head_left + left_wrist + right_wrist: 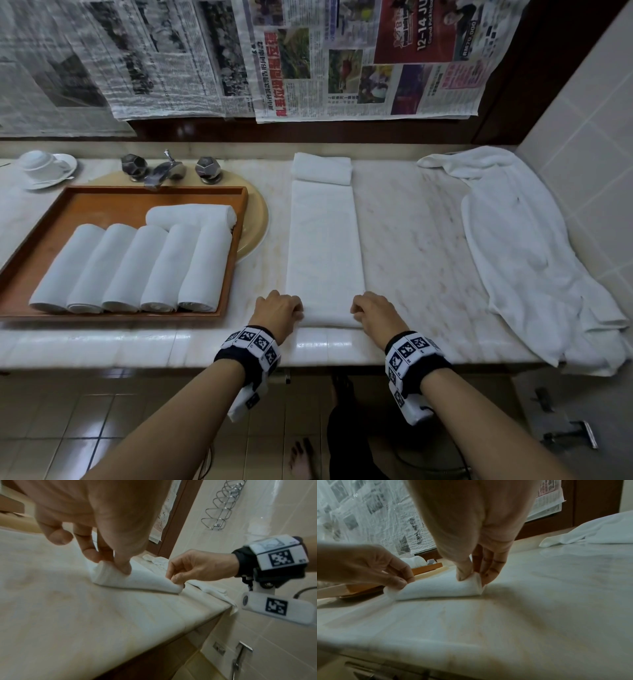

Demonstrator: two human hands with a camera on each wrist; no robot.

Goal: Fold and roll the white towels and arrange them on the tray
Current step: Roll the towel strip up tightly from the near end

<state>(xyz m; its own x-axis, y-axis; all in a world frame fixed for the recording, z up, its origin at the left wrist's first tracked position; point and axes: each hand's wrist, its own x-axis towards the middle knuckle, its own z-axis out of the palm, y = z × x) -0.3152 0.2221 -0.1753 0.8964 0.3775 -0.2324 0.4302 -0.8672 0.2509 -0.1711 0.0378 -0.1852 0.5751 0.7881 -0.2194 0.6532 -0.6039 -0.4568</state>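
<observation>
A white towel [323,240], folded into a long narrow strip, lies on the marble counter and runs away from me. Its near end is curled up into the start of a roll [137,580] [440,588]. My left hand [279,308] pinches the left corner of that curl [109,562], and my right hand [373,313] pinches the right corner [471,574]. To the left, a wooden tray [85,205] holds several rolled white towels [137,267], one lying crosswise behind the row.
A small folded towel [322,168] sits at the strip's far end. A large crumpled white towel [527,246] covers the counter's right side. Tap handles [171,168], a round plate [257,212] and an upturned cup on a saucer [44,168] stand behind the tray.
</observation>
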